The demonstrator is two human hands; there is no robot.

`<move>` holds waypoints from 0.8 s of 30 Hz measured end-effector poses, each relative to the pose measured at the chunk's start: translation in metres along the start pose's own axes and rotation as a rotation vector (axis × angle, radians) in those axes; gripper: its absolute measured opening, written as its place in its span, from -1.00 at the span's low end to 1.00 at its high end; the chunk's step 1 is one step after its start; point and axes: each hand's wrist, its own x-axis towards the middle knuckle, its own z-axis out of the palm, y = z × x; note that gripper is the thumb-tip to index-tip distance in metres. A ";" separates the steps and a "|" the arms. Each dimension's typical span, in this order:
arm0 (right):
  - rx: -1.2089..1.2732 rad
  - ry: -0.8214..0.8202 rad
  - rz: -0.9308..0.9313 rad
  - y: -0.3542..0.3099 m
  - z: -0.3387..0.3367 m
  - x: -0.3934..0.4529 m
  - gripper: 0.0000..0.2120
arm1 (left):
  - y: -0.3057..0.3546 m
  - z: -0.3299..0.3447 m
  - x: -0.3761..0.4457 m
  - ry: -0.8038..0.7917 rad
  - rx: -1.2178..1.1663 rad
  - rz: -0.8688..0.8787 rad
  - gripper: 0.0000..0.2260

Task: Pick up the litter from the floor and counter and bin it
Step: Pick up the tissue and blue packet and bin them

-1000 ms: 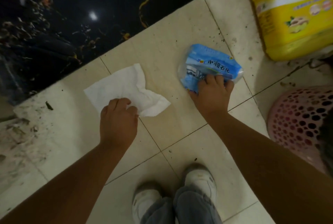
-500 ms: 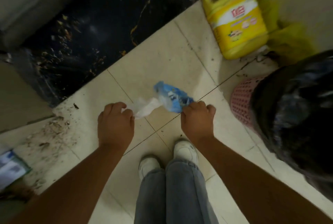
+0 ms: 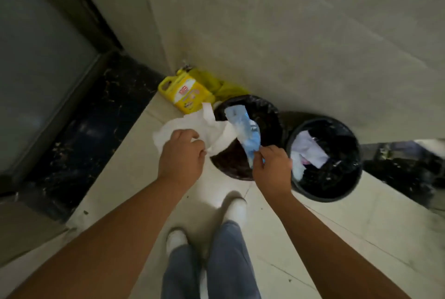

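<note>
Nearest are two legs in grey trousers [image 3: 212, 265] and two white shoes [image 3: 234, 209] on the pale tiled floor [image 3: 337, 238]. Just past them both bare arms reach forward.

The left hand [image 3: 181, 156] is curled shut and pinches a white tissue [image 3: 192, 127]. The tissue is big and crumpled, and it fans out to the left and far side of the hand, up in the air.

The right hand [image 3: 272, 166] is also curled shut. It pinches the near end of a blue packet [image 3: 245, 135]. The packet is flat and wrinkled, blue and white, and it sticks up and away from the hand. It hangs over the left bin [image 3: 272, 115], and the tissue's right edge touches it there.

The left bin has a black bag inside. The right bin [image 3: 342, 178] sits just beside it, also with a black bag, and has white and pink paper [image 3: 308, 149] in it.

Farther off, a yellow jug [image 3: 185, 94] stands next to the left bin, against the grey wall [image 3: 289, 34]. A dark strip of floor [image 3: 96, 118] runs along the left.
</note>
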 end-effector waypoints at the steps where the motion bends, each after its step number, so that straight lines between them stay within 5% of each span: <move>1: 0.017 0.033 0.062 0.027 -0.017 0.000 -0.88 | 0.031 0.004 0.011 -0.010 -0.027 0.051 -0.87; 4: 0.118 0.108 0.254 0.117 -0.053 0.001 -0.76 | 0.123 0.027 0.039 -0.064 -0.174 0.080 -0.95; 7: 0.159 0.138 0.383 0.201 -0.075 0.002 -0.58 | 0.203 0.060 0.070 -0.158 -0.300 -0.007 -0.78; 13: 0.216 -0.056 0.555 0.300 -0.077 0.005 -0.75 | 0.288 0.143 0.109 -0.254 -0.410 -0.132 -0.77; 16: 0.228 -0.140 0.566 0.323 -0.054 0.012 -0.75 | 0.296 0.192 0.114 -0.361 -0.283 -0.215 -0.71; 19: 0.239 -0.394 0.562 0.333 -0.020 0.022 -0.69 | 0.285 0.225 0.109 -0.548 -0.043 -0.246 -0.57; 24: 0.228 -0.593 0.541 0.336 0.012 0.011 -0.62 | 0.266 0.224 0.087 -0.627 0.243 -0.088 -0.53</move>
